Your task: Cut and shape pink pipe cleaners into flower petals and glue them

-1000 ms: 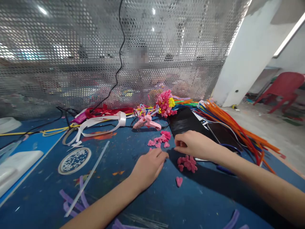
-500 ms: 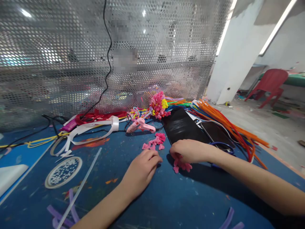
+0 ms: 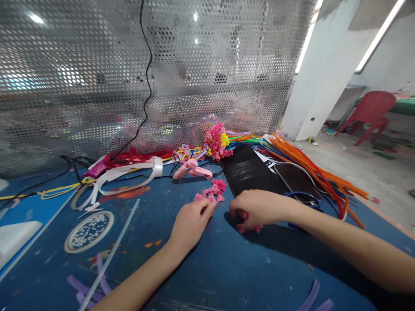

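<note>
My left hand [image 3: 189,222] rests on the blue table with thumb and forefinger pinched at the near edge of a small pile of fuzzy pink petals [image 3: 218,187]. What sits between those fingertips is too small to make out. To its right, my right hand [image 3: 251,207] is curled down over a second cluster of pink petals [image 3: 258,228], with pink fuzz showing between its bent fingers. Most of that cluster is hidden under the hand. Beyond the pile lies a pink glue gun [image 3: 193,169], and behind it a bunch of pink and yellow fuzzy flowers [image 3: 216,140].
At left are a round dish of white beads [image 3: 89,232], a clear glue stick [image 3: 113,248], white ribbon [image 3: 126,188] and purple fuzzy strips [image 3: 84,288]. At right are a black sheet [image 3: 249,172], a phone [image 3: 296,181], blue-handled scissors [image 3: 303,196] and orange pipe cleaners [image 3: 311,162]. Perforated metal [image 3: 194,86] backs the table.
My left hand has moved slightly forward to the petal pile and its fingers have pinched together. My right hand has closed lower over its petals, covering more of them.
</note>
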Motion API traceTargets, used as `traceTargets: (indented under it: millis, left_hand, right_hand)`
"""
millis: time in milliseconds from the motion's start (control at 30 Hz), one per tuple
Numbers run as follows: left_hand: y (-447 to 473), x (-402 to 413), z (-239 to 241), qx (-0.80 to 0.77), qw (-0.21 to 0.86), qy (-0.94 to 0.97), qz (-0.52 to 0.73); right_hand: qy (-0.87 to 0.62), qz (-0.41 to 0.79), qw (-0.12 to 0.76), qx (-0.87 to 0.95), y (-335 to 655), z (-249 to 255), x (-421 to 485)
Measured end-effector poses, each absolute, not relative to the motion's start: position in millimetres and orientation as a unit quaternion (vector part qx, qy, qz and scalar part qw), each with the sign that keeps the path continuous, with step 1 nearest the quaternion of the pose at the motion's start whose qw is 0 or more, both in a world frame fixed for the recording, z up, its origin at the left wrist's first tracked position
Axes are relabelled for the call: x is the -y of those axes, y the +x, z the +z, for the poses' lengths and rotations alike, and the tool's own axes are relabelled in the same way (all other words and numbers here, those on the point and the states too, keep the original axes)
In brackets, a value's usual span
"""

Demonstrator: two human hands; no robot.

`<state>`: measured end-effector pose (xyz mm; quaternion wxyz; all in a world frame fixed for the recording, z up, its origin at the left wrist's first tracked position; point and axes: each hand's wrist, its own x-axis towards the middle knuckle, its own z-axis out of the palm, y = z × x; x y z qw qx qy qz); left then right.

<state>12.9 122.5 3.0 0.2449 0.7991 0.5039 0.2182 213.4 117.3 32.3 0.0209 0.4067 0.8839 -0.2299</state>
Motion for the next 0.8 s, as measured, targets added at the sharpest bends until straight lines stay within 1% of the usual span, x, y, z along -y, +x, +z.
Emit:
traceTargets:
  millis: [33,67,100,200,233,267,333,467,567,667,800]
  left_hand:
    - [11.2,-123.4,3.6,-0.51,0.193,0.813,0.205]
    - [10.3,-123.0,3.8,-0.511,0.159,0.822,0.196]
    - [10.2,-121.4,3.6,-0.506,0.146,0.827,0.196]
    - [12.1,-113.5,1.1,-0.463,0.187,0.834,0.236]
    - [12.6,-111.0,0.0,-0.446,0.202,0.837,0.244]
    - [12.5,-109.4,-0.9,-0.433,0.206,0.843,0.245]
    - [10.1,-109.0,-1.9,-0.421,0.19,0.855,0.238]
    - [-1.4,-117.4,-1.1,-0.451,0.159,0.844,0.241]
    - [-7.9,-123.5,-2.8,-0.447,0.137,0.852,0.234]
    - [-8.3,-124.0,-9.7,-0.393,0.095,0.894,0.193]
    - [-5.0,-120.3,-19.1,-0.353,0.048,0.916,0.183]
  right_hand:
    - [0.403,-0.237,0.045,-0.883,212.1,29.2,-116.6]
    - [0.4,-0.239,0.049,-0.883,209.8,26.6,-116.4]
    - [0.401,-0.231,0.033,-0.886,206.9,24.8,-116.7]
    - [0.414,-0.176,-0.073,-0.89,199.5,25.7,-120.0]
    - [0.419,-0.156,-0.097,-0.889,199.3,27.9,-121.1]
    - [0.421,-0.141,-0.103,-0.89,200.8,30.6,-121.9]
    - [0.429,-0.13,-0.06,-0.892,208.3,36.6,-121.6]
    - [0.469,-0.109,0.096,-0.871,226.1,45.2,-114.4]
    - [0.47,-0.101,0.155,-0.863,228.2,45.8,-109.2]
    - [0.452,-0.11,0.149,-0.873,224.8,43.5,-109.7]
    - [0.415,-0.148,0.074,-0.895,226.0,46.7,-118.5]
